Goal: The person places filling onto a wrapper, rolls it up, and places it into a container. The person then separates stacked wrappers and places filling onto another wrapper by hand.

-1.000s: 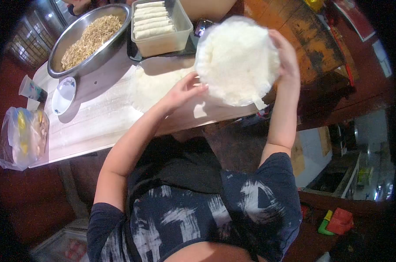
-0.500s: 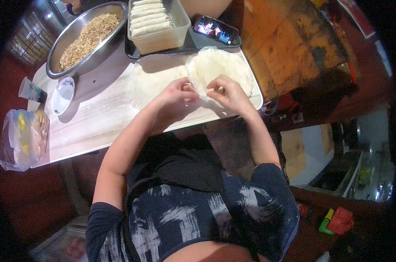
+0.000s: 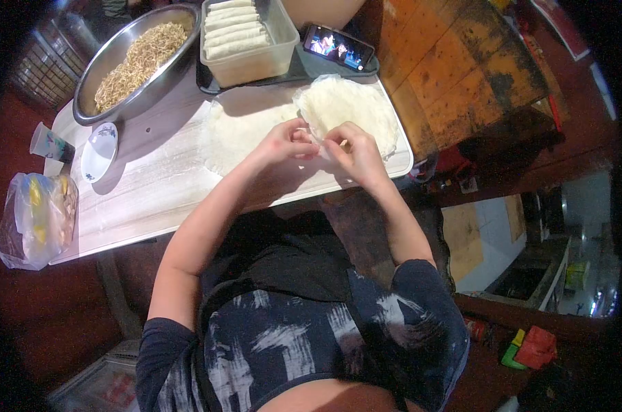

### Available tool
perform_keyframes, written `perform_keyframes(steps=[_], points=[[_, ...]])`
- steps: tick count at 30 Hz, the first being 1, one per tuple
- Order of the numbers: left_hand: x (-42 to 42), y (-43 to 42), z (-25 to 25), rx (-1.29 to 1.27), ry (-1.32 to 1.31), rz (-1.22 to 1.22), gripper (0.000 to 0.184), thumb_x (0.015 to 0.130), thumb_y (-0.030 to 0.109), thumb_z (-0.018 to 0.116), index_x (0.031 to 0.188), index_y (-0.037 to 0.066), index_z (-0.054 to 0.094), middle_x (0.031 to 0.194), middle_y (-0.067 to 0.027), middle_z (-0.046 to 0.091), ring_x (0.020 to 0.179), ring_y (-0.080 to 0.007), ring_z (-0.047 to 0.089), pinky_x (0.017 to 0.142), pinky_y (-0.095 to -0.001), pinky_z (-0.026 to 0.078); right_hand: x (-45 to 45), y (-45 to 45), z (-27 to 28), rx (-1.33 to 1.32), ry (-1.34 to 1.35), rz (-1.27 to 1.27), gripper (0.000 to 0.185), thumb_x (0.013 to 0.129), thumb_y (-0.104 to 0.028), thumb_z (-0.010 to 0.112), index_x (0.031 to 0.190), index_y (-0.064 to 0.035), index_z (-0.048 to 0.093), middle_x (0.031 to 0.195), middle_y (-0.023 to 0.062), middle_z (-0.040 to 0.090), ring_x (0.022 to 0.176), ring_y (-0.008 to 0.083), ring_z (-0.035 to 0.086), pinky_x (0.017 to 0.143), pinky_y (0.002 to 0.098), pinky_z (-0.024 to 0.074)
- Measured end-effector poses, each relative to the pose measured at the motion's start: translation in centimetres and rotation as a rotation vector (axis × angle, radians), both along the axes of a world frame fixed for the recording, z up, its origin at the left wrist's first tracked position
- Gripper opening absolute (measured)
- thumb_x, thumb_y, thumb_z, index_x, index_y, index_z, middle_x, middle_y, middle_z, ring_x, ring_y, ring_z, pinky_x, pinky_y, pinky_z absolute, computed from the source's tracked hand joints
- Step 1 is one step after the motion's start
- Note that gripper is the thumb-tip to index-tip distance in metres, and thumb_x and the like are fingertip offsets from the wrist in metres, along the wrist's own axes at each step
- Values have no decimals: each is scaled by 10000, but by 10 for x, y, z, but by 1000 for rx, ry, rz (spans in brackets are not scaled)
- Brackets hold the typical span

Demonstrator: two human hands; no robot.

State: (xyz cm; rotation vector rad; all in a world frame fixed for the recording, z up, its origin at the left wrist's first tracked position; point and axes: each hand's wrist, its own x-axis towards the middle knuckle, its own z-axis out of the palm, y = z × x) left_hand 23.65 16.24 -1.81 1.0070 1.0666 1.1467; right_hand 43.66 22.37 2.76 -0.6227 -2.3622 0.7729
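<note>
A pile of thin round spring roll wrappers (image 3: pixel 359 106) lies at the table's right end. My right hand (image 3: pixel 358 154) pinches the near left edge of the top wrapper between thumb and fingers. Beside it, my left hand (image 3: pixel 289 143) has its fingers closed at the same edge, which lifts slightly between the two hands. Another wrapper (image 3: pixel 242 127) is spread flat to the left, partly beneath my left hand and forearm. The fingertips hide just how much of the edge each hand grips.
Behind the wrappers, a plastic box (image 3: pixel 252 65) of finished rolls (image 3: pixel 237 34) and a phone (image 3: pixel 338 47) rest on a dark tray (image 3: pixel 304 72). Leftward are a steel bowl (image 3: pixel 84 96) of shredded filling, a white dish (image 3: pixel 99 154), a paper cup (image 3: pixel 50 143) and a plastic bag (image 3: pixel 33 220).
My left hand has shifted slightly right, closer to my right hand. The wrapper's left edge is now raised a little between the fingers.
</note>
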Motion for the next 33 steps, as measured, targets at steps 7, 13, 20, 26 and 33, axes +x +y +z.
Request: perform_keyframes(steps=[7,13,20,26,33], points=[[10,-6,19,-74,39,73,547,832,167,735,1281,-8,476,1019,-90,613,791,-147,643,642,-236,524,-1,15,-5,-250,255,-173,93,895,-93,598,910,-2,588,813,96,644,731,182,641,635,312,510],[20,-5,28,76,295,130,475,853,298,717,1206,26,556,998,-59,636,775,-105,599,664,-240,507,-9,2,6,-268,197,-153,91,936,-105,572,961,-20,555,823,39,592,741,95,564,645,241,455],[7,-16,11,127,431,238,353,857,207,669,1123,-15,601,942,-73,678,795,-132,625,695,-276,500,-11,17,29,518,56,-530,109,911,-128,579,976,-76,509,730,173,638,647,374,636,553,480,477],[0,-23,22,42,297,328,332,889,240,665,1102,-10,621,937,-60,676,787,-99,606,670,-249,488,-21,15,77,408,168,-225,82,934,-126,561,994,-93,517,785,157,649,696,381,640,588,474,486],[-10,-41,25,-20,268,468,319,912,264,657,1103,9,629,868,-24,649,709,-70,541,594,-213,430,-9,45,108,197,263,-278,148,947,-167,570,980,-23,567,859,158,663,792,258,662,703,366,506]])
